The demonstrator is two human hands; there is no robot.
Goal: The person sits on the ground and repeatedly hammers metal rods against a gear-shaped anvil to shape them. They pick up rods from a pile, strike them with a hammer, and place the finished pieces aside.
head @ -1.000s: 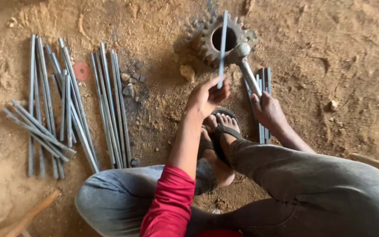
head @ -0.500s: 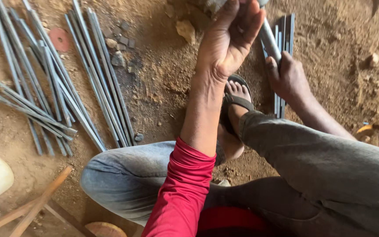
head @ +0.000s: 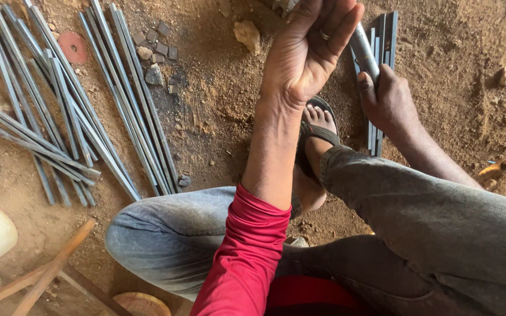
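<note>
Mid-pick over the dirt floor (head: 218, 129): right hand (head: 390, 102) clamped on a grey round metal bar (head: 363, 50) beside thin grey steel strips (head: 382, 41), left hand (head: 308, 55) raised, fingers apart, empty; likely needs a steady grip next.

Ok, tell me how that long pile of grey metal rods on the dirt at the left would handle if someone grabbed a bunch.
The metal rods look thin, straight and rigid, so probably stiff, not floppy. They lie loose and crossed, so a bunch would likely splay or slip apart. A handful is likely fairly heavy.

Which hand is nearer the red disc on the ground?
Left. The left hand is raised mid-frame, well right of the red disc; the right hand grips a metal handle farther right.
</note>
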